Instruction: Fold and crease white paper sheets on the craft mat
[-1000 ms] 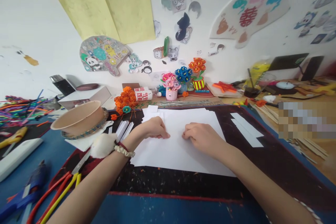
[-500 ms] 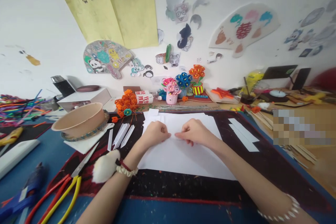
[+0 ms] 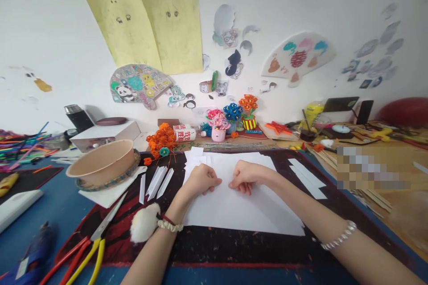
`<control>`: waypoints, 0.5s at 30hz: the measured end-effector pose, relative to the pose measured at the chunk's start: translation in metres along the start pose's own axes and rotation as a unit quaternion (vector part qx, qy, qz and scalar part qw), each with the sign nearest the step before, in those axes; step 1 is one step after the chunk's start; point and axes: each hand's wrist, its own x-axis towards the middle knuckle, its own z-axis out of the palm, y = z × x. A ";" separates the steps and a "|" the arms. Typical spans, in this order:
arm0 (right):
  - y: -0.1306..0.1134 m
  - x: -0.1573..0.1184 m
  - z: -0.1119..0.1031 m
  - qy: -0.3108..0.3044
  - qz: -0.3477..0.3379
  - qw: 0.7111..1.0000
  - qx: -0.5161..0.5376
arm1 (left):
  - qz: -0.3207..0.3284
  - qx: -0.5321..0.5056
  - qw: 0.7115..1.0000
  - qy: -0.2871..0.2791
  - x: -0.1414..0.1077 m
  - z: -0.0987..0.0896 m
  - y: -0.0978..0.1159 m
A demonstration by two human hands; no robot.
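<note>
Over a stack of large white paper sheets, my left hand and my right hand face each other with a small gap between them. The fingertips of both hands are pinched on white paper. Its outline blends into the sheets below, so its shape is hard to make out. Left of the stack lie several narrow folded paper strips. Flat white strips rest on the right. Beside my left wrist is a white fluffy ball.
Scissors with red and yellow handles lie open on the left, near a blue glue gun. A round tan container stands behind them. Orange craft flowers and small flower pots line the wall. Wooden sticks lie at right.
The camera view has tilted up and shifted slightly. Both hands stay pinched over the sheets, with a slightly wider gap between their fingertips.
</note>
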 end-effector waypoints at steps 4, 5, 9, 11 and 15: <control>0.007 -0.003 -0.004 0.001 0.009 1.000 0.012 | 0.008 -0.011 1.000 -0.011 0.000 -0.002 -0.002; 0.010 -0.005 -0.006 0.003 0.012 1.000 0.015 | 0.009 -0.012 1.000 -0.013 0.000 -0.003 -0.002; 0.021 -0.013 -0.011 0.016 0.019 0.999 0.028 | 0.012 -0.004 1.000 -0.013 0.000 -0.002 -0.003; 0.029 -0.018 -0.015 0.021 0.022 0.999 0.032 | 0.017 0.008 1.000 -0.009 0.001 -0.002 -0.004; 0.044 -0.030 -0.025 0.024 0.025 0.999 0.036 | 0.046 0.059 0.997 0.015 0.001 -0.001 -0.006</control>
